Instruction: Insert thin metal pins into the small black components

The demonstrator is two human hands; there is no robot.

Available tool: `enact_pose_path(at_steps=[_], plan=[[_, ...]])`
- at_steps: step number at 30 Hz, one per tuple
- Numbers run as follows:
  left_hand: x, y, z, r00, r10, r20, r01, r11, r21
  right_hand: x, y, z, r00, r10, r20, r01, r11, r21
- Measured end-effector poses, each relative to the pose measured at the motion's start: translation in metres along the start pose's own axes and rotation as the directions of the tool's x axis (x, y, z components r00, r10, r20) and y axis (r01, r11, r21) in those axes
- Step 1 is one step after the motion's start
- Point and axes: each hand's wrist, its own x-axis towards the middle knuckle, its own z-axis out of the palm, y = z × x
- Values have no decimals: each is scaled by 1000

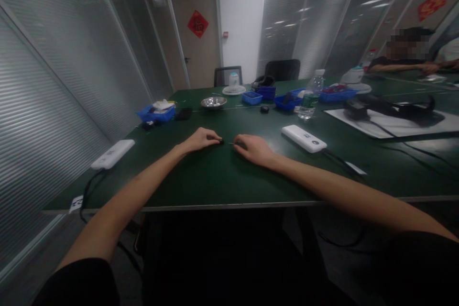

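Note:
Over the green table [201, 177], my left hand [201, 139] pinches a small black object [221, 142] between thumb and fingertips. Just to the right, my right hand [254, 149] has its fingers curled together around a thin, light-coloured piece [231, 143] whose tip points left toward the black object. A narrow gap separates the two. What else my right hand may hold is hidden by the fingers. Farther back stands a shiny metal bowl [213, 102] with small items inside.
White power banks with cables lie at left [113, 154] and right [304, 138]. Behind are a blue tray [157, 114], a water bottle [311, 95] and a black strap device [390, 107]. Another person [405, 55] sits at the far right.

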Motion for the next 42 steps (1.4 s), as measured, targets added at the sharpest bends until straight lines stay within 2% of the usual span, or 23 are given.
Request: enact_pose_path(at_steps=[2,5,16,23,28,33,37,42], plan=[[5,13,15,1000,18,17,-18,1000,-11,0,-1,0,1000,4,-6,-4,1000,-9],[4,20,23,1000,-1,15,1,1000,1,-1,-1,0,1000,-1,-5,1,1000,-14],[2,20,24,999,-45,15,47,988,-150,-1,1,1,998,-62,-28,62,998,21],[6,21,29,994,-45,96,71,956,-283,-1,3,4,992,-123,-42,124,992,32],[6,23,32,995,-29,94,53,963,-263,-1,3,3,987,-156,-30,157,987,44],[6,26,33,994,-23,104,40,985,-168,-2,2,4,979,-202,-20,203,978,47],[7,25,34,996,-29,82,38,993,-109,-1,3,7,977,-210,-47,213,975,67],[8,21,35,999,25,32,-22,996,-81,-1,3,6,978,-196,-69,202,975,95]])
